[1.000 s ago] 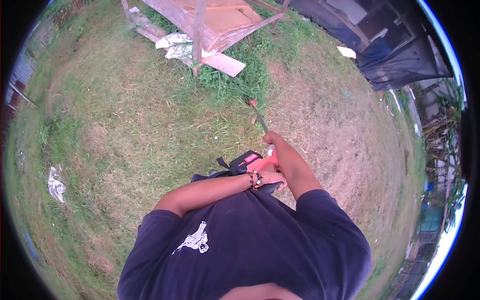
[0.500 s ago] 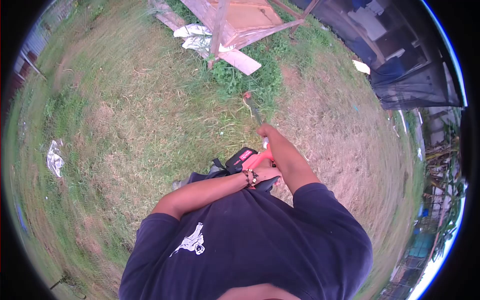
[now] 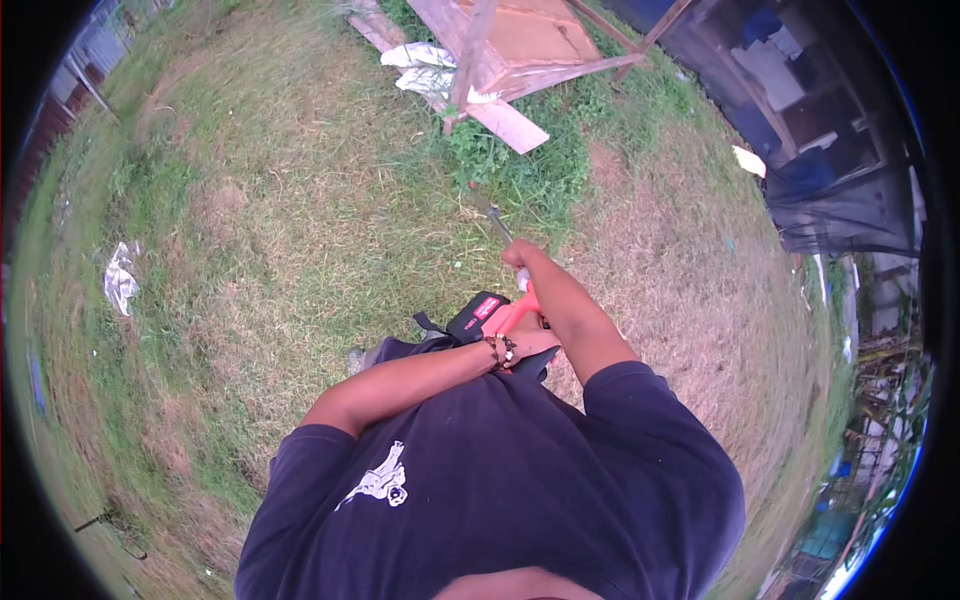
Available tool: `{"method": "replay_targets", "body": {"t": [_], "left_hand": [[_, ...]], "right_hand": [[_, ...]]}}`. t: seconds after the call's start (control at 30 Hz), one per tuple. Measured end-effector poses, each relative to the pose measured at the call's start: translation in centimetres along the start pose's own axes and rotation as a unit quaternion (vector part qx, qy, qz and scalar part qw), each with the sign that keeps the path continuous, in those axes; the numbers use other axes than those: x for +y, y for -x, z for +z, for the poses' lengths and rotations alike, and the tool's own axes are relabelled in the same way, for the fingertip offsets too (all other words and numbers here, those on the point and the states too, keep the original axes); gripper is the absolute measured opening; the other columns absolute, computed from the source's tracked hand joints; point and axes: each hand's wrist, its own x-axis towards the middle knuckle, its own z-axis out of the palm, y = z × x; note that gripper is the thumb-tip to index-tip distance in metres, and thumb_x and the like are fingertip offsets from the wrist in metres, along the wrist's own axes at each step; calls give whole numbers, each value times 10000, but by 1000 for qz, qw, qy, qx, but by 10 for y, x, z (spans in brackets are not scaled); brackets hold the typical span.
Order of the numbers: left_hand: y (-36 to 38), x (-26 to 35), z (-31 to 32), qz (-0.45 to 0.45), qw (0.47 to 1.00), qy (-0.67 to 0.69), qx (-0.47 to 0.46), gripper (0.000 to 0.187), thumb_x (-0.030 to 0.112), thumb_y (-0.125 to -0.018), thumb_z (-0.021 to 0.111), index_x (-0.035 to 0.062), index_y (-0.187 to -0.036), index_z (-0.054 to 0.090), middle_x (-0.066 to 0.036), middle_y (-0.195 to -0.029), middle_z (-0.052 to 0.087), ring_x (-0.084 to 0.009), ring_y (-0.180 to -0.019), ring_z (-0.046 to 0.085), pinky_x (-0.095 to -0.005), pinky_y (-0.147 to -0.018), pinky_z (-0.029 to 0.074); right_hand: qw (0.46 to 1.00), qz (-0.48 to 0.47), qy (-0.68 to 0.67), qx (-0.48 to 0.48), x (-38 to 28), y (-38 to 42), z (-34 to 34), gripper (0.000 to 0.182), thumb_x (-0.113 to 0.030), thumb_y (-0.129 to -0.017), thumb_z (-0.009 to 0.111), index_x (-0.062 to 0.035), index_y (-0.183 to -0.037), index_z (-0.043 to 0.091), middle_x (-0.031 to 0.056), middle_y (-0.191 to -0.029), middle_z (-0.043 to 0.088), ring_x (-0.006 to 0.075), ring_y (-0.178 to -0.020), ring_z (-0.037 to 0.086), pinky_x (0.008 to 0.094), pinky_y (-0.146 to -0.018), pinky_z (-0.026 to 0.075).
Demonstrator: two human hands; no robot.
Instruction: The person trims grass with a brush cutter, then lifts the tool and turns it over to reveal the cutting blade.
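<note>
Patchy grass yard [image 3: 270,230], dry in spots, w/ a dark shed at the far right. Left hand [image 3: 528,345] is closed round the rear grip of the red-black trimmer [image 3: 492,315] at waist height; right hand [image 3: 522,257] is clamped further up its shaft [image 3: 492,217], which runs fwd and down into the tall green clump [image 3: 530,170]. Just past that: loose plank [image 3: 508,125], wooden frame [image 3: 520,40], white plastic sheet [image 3: 425,68]. Risk, imo: cutting head could catch the plank or frame leg & kick back, or the sheet could wind round it.
</note>
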Motion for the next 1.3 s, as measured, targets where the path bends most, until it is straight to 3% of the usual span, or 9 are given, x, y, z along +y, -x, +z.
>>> {"method": "replay_targets", "body": {"t": [0.1,0.2,0.47,0.67,0.77,0.87,0.97,1.17,1.3], "left_hand": [[-2,1,6,-18,999,-29,-4,224,132,-709,649,3,-832,514,-59,-676,549,-121,-467,538,-243,-414,445],[-9,-5,13,-44,997,-50,-26,202,100,-692,648,-2,-812,523,-69,-657,558,-129,-464,539,-245,-419,447],[-13,-22,40,-62,992,-53,-97,117,60,-667,634,-11,-688,544,-71,-585,551,-150,-465,558,-259,-425,451],[-20,-38,44,-51,983,-89,-155,112,68,-660,623,1,-688,537,-71,-587,551,-148,-461,555,-261,-435,450],[-20,-35,45,-76,978,-106,-161,124,73,-727,602,-10,-779,527,-68,-658,558,-126,-472,540,-237,-423,452],[-14,-27,45,-90,982,-73,-152,119,72,-723,604,-3,-767,524,-63,-623,550,-125,-449,529,-235,-412,441],[-54,-68,39,-97,981,-137,-94,120,68,-718,605,-2,-761,519,-54,-597,538,-124,-443,526,-233,-415,440],[-13,-18,33,-2,994,-111,-3,113,54,-720,587,-13,-779,517,-59,-585,538,-128,-446,538,-245,-412,439],[-7,-4,27,-12,998,-59,23,268,98,-660,656,-16,-852,507,-73,-695,557,-120,-486,555,-253,-433,454]], "right_hand": [[998,-29,44,-18,16,4,0,266,-211,-667,529,6,-782,632,142,-743,628,248,-645,612,359,-557,467],[999,16,-36,-19,40,17,2,273,-203,-671,523,15,-789,636,162,-761,628,248,-661,613,367,-560,466],[998,59,-6,-18,106,52,12,284,-231,-709,505,4,-791,642,151,-772,628,256,-683,609,376,-598,464],[994,106,-28,-16,138,52,27,267,-209,-690,532,-3,-816,646,156,-791,632,260,-716,619,372,-625,477],[991,117,-57,26,144,35,34,255,-184,-658,559,-4,-813,653,166,-807,634,263,-735,625,360,-635,488],[996,80,-5,44,134,18,28,237,-159,-627,573,-9,-788,661,169,-820,637,263,-741,629,350,-631,494],[998,56,0,41,100,28,7,216,-146,-614,570,-10,-754,664,171,-819,638,260,-741,631,349,-628,494],[999,3,-7,53,45,22,-13,236,-163,-605,567,4,-747,653,177,-776,635,265,-713,629,366,-619,489],[998,-24,-13,63,19,16,-17,260,-185,-608,559,9,-759,643,168,-741,631,261,-679,624,369,-602,483]]}}
